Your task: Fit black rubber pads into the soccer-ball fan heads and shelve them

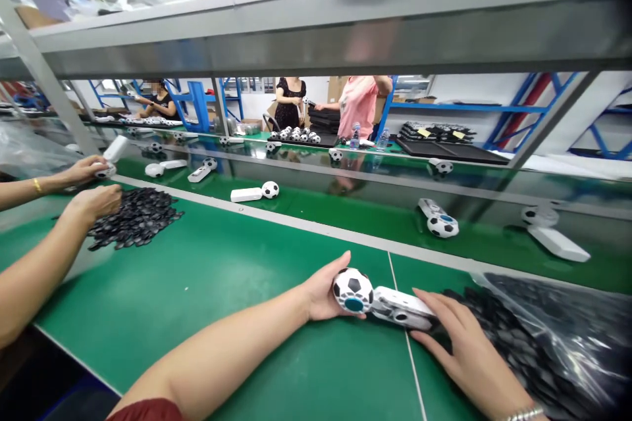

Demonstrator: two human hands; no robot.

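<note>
My left hand [326,293] cups the football-shaped head of a white handheld toy [380,299], which lies on the green table [222,289]. The ball end is black and white with a blue round spot. My right hand [461,339] rests on the toy's white handle, fingers spread over it. Just right of that hand lies a heap of small black round parts [513,335], partly inside a clear plastic bag [577,335].
A green conveyor belt [375,217] carries more football toys [442,223] and white handles [557,242]. At the left a co-worker's hands [93,200] work over another pile of black parts [138,217]. Other people stand behind, under a metal shelf [345,33].
</note>
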